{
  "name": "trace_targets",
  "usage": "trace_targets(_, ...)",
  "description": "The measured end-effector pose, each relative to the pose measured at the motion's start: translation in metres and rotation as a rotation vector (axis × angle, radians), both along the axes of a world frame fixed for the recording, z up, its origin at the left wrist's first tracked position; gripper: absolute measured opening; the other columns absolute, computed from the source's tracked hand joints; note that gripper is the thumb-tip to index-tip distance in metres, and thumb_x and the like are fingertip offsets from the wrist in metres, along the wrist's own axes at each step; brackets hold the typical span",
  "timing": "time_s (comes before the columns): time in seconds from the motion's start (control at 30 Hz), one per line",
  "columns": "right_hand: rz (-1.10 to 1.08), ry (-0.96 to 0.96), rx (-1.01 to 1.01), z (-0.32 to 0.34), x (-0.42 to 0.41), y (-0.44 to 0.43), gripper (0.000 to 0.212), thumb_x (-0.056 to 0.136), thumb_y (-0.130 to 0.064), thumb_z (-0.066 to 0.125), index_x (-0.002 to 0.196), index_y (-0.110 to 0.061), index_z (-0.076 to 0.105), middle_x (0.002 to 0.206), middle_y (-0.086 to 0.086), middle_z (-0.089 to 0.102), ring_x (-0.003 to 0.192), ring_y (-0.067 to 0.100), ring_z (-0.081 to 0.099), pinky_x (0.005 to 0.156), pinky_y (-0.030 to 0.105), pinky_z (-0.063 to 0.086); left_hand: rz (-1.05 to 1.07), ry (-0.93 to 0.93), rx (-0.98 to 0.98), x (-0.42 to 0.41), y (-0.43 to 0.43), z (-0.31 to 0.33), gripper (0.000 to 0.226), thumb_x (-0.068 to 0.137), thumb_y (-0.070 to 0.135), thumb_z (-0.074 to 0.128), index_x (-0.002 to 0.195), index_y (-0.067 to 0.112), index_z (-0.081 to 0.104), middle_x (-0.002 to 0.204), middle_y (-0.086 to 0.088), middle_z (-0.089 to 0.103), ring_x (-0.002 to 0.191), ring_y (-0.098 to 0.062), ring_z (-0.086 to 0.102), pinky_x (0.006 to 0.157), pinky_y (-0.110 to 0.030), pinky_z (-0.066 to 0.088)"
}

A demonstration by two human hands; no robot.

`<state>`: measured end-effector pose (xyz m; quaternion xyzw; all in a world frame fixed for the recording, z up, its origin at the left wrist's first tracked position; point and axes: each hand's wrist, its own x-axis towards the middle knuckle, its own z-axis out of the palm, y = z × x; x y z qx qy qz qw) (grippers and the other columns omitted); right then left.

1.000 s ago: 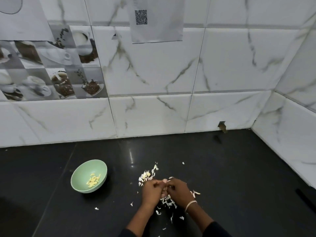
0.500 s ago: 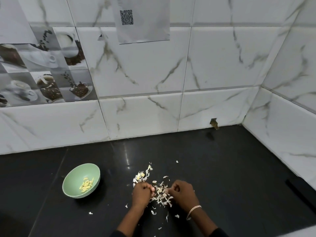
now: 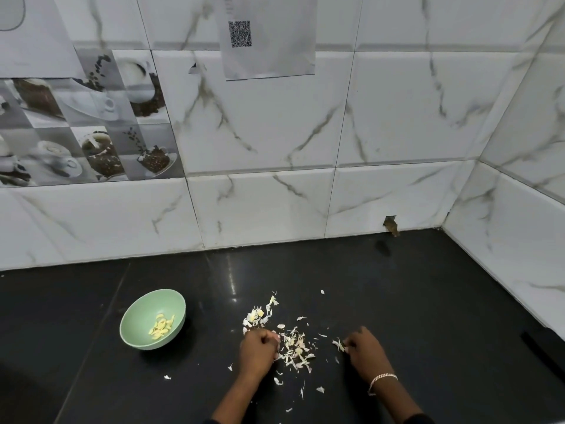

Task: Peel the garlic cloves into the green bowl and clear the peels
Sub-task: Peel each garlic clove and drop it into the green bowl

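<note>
**Hands parted, skin pulled off**
Left hand [image 3: 256, 351] grips clove [image 3: 276, 338]; right hand [image 3: 365, 351] pinches peel [image 3: 338, 344], near worktop [image 3: 397, 301] front edge. Clove likely ready for green bowl [image 3: 140, 313].

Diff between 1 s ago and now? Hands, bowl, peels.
Both hands, touching over the peel pile a second ago, have parted. The right hand moved right, pinching a peel scrap. The left hand stays at the pile's left edge, fingers curled. The green bowl, its peeled cloves and the litter on the counter look unchanged.
</note>
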<state>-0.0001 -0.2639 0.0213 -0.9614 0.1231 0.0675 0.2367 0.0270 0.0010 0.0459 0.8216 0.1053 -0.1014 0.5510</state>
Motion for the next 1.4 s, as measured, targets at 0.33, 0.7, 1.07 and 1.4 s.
trace_targets(0.33, -0.281, -0.179, 1.041, 0.041, 0.003, 0.049, 0.012, 0.092, 0.008, 0.063, 0.098, -0.001, 0.069, 0.079, 0.016, 0.072, 0.069, 0.024, 0.070, 0.064, 0.030, 0.059, -0.045, -0.156, -0.179, -0.012, -0.012, 0.037, 0.010, 0.087, 0.004, 0.073, 0.092, 0.013, 0.073, 0.077, -0.013, 0.071, 0.063, -0.016, 0.071, 0.062, -0.023, 0.055)
trace_targets(0.7, 0.002, -0.102, 1.240, 0.083, 0.016, 0.097, 0.012, 0.089, 0.008, 0.067, 0.099, 0.012, 0.062, 0.082, 0.024, 0.073, 0.068, 0.026, 0.072, 0.055, 0.024, 0.055, -0.069, -0.256, -0.166, -0.014, -0.003, 0.066, 0.011, 0.079, 0.021, 0.086, 0.077, 0.016, 0.076, 0.072, -0.001, 0.074, 0.066, -0.012, 0.067, 0.064, -0.024, 0.054)
trace_targets(1.07, 0.251, -0.068, 0.991, 0.094, 0.034, 0.097, 0.013, 0.087, 0.007, 0.068, 0.083, -0.004, 0.061, 0.072, 0.014, 0.067, 0.065, 0.018, 0.066, 0.061, 0.028, 0.056, -0.175, -0.204, -0.059, -0.009, 0.006, 0.080, 0.017, 0.084, 0.024, 0.081, 0.076, 0.015, 0.070, 0.069, -0.003, 0.072, 0.061, -0.009, 0.065, 0.065, -0.029, 0.054)
trace_targets(1.4, 0.117, -0.416, 0.690, 0.088, 0.031, 0.121, 0.018, 0.076, 0.006, 0.065, 0.069, -0.011, 0.060, 0.060, 0.006, 0.062, 0.055, 0.006, 0.054, 0.053, 0.024, 0.044, 0.080, -0.120, -0.258, -0.013, -0.005, 0.084, 0.012, 0.083, 0.013, 0.081, 0.076, 0.005, 0.073, 0.062, -0.009, 0.071, 0.055, -0.014, 0.061, 0.056, -0.033, 0.051)
